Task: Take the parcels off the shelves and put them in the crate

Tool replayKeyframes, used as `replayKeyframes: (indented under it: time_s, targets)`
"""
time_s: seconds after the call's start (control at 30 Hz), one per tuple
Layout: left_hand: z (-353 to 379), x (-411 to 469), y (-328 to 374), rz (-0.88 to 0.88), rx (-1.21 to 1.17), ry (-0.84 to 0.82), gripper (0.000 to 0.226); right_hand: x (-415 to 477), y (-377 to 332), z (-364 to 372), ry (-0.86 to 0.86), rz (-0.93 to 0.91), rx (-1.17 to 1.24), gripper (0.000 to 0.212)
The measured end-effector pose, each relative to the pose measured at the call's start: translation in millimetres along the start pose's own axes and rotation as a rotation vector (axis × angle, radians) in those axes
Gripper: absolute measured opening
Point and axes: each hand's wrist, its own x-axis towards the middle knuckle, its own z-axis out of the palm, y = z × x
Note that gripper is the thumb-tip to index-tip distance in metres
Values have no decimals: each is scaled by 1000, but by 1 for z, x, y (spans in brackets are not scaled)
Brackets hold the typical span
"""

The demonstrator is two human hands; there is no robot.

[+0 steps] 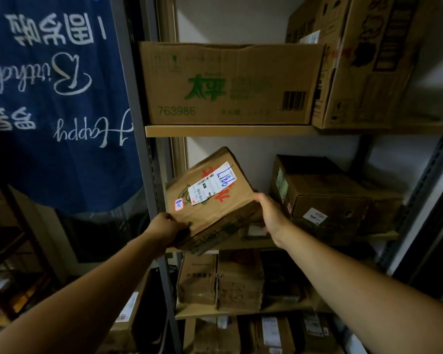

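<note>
- Parcel [210,198] sits tilted at the middle shelf's front, its near corner past the shelf lip [253,243].
- I see my left hand [166,228] gripping its near-left corner and my right hand [269,215] curled on the right edge.
- Grey post [149,175] is close on the left. A brown box [322,198] is near on the right, with a gap between.
- White label carries a barcode and blue handwriting I can't read.
- Carton above [228,83] reads "763986".

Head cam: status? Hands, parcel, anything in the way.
Left hand grips the labelled parcel at its near-left corner, right hand holds its right edge. Parcel tilted, front end past the shelf lip. Brown box close on its right; crate not in view.
</note>
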Motion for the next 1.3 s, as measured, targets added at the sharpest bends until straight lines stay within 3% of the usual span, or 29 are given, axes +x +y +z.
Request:
replayKeyframes:
  time_s: [0.1,0.3,0.53,0.7,0.87,1.0,1.13,1.3]
  targets:
    - [-6,2,-5,96,-71,69,35,0,3,0,19,-19,-86,25]
    - [-9,-12,-12,277,-101,128,57,-6,13,7,-1,7,-119,49]
    - [-10,-16,-11,368,-65,158,62,-7,15,9,-23,-61,-90,41]
    - [-6,-12,-3,331,-51,76,51,-6,10,11,-27,-154,-88,60]
    - [-1,-6,3,191,56,-71,48,-4,-5,18,73,-206,-61,62]
    - [7,-7,15,235,208,-159,44,5,-11,26,183,-256,-381,67]
    - [10,-8,36,326,161,-206,41,6,-3,45,107,-280,-493,74]
    - [10,-3,46,323,104,-279,52,10,7,71,17,-254,-686,78]
